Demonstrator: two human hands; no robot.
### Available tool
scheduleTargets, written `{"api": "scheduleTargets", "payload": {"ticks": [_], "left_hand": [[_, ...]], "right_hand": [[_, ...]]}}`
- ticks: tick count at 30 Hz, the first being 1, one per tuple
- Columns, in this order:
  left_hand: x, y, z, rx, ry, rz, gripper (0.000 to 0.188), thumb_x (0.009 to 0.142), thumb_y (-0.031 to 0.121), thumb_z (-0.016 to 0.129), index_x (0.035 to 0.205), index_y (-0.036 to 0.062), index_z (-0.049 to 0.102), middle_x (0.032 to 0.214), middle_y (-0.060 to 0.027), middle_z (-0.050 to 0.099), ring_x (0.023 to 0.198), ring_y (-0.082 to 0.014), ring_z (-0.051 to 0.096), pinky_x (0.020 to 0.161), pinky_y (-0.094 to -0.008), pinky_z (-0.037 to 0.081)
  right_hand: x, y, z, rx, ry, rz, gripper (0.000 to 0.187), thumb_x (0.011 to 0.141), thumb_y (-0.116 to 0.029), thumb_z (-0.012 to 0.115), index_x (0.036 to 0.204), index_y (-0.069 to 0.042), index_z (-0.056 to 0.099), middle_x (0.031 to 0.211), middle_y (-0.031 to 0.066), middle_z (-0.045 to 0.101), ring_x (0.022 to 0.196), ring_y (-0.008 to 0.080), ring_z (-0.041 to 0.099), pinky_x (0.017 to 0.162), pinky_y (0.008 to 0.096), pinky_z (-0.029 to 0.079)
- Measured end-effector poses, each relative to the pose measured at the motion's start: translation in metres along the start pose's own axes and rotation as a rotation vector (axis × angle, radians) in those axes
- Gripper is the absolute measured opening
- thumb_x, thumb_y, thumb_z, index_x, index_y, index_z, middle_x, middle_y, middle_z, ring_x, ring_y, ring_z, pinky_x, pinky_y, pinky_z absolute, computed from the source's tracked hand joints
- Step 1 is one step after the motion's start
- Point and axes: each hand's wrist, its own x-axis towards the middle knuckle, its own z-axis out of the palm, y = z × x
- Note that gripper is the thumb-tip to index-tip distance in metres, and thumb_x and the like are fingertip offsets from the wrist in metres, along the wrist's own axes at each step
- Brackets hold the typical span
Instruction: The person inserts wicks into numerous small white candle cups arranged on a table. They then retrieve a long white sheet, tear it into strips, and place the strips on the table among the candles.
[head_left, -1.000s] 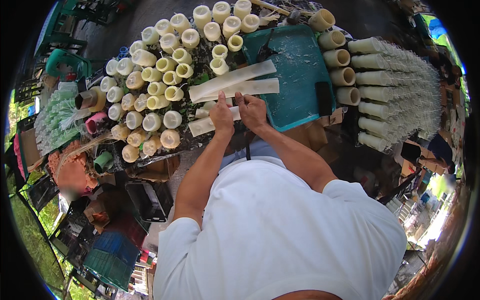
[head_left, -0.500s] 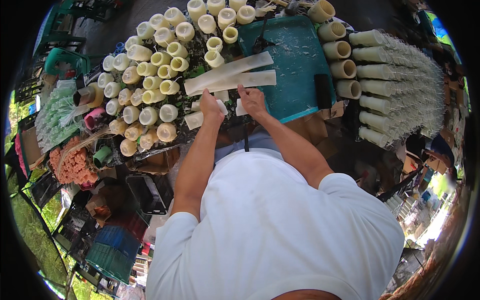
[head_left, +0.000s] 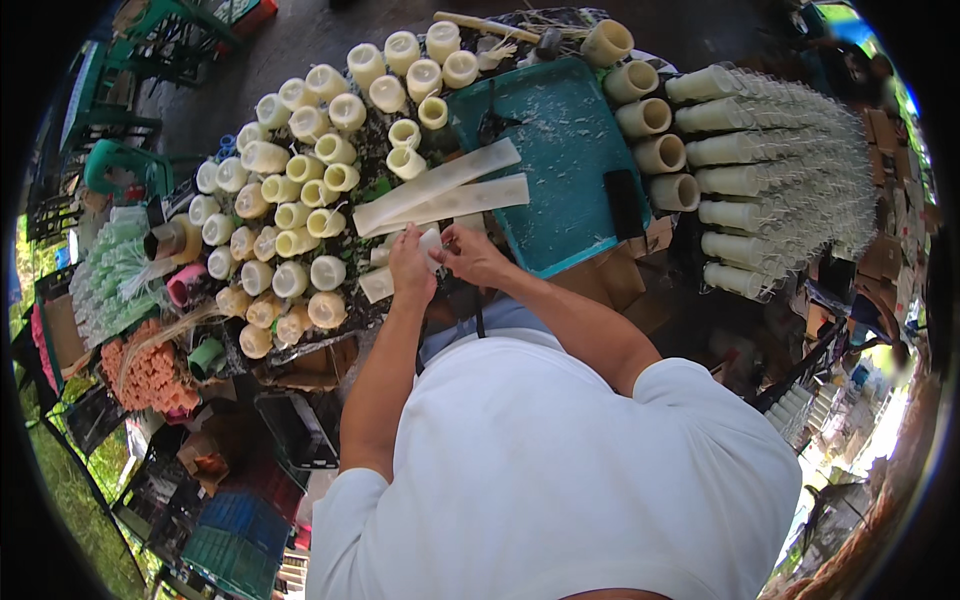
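A small whitish flat piece (head_left: 431, 246), probably wax, is held in front of me between both hands. My left hand (head_left: 411, 266) is closed on its left side. From the right, the fingers of my right hand (head_left: 472, 257) are bent in a pinch at its edge. Just beyond the hands lie two long translucent off-white strips, the upper strip (head_left: 440, 184) slanting over the lower strip (head_left: 470, 199). A short off-white piece (head_left: 377, 285) rests beside my left wrist. My palms are hidden.
Rows of pale yellow candle cups (head_left: 325, 222) cover the table's left side. A teal tray (head_left: 570, 235) with scraps and a black block (head_left: 625, 203) lies right of the strips. Hollow tan cylinders (head_left: 660, 154) and stacked pale wicked candles (head_left: 725, 150) stand further right.
Both hands have drawn together, and the small white piece is now between them. The right hand has moved away from the lower strip. The whole view has shifted slightly.
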Motion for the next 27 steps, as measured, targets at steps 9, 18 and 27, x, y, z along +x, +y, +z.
{"api": "scheduleTargets", "payload": {"ticks": [9, 18, 27], "left_hand": [[-0.044, 0.067, 0.035, 1.103, -0.272, 0.536, 0.06, 0.106, 0.048, 0.052, 0.075, -0.0026, 0.062, 0.064, -0.0126, 0.056, 0.059, -0.0251, 0.053, 0.059, -0.041, 0.042], [-0.074, 0.053, 0.028, 0.459, -0.119, 0.114, 0.065, 0.108, 0.056, 0.041, 0.06, 0.0124, 0.048, 0.056, 0.0007, 0.045, 0.052, -0.0105, 0.042, 0.05, -0.0293, 0.034], [-0.078, 0.04, 0.019, 0.189, -0.222, -0.157, 0.068, 0.107, 0.056, 0.045, 0.057, 0.01, 0.047, 0.057, -0.0035, 0.047, 0.059, -0.0145, 0.044, 0.061, -0.0301, 0.037]], "right_hand": [[-0.024, -0.045, -0.027, -0.438, -0.079, -0.403, 0.034, 0.09, -0.033, 0.068, 0.094, 0.001, 0.066, 0.074, 0.0221, 0.066, 0.066, 0.0403, 0.065, 0.065, 0.0478, 0.051], [-0.066, -0.093, -0.033, -0.384, -0.416, -0.321, 0.032, 0.087, -0.027, 0.06, 0.079, 0.003, 0.067, 0.066, 0.0264, 0.064, 0.059, 0.0432, 0.064, 0.06, 0.0501, 0.051], [-0.067, -0.1, -0.031, -0.482, -0.527, -0.81, 0.035, 0.087, -0.03, 0.067, 0.076, 0.003, 0.062, 0.064, 0.0244, 0.064, 0.057, 0.0435, 0.063, 0.058, 0.0513, 0.051]]}}
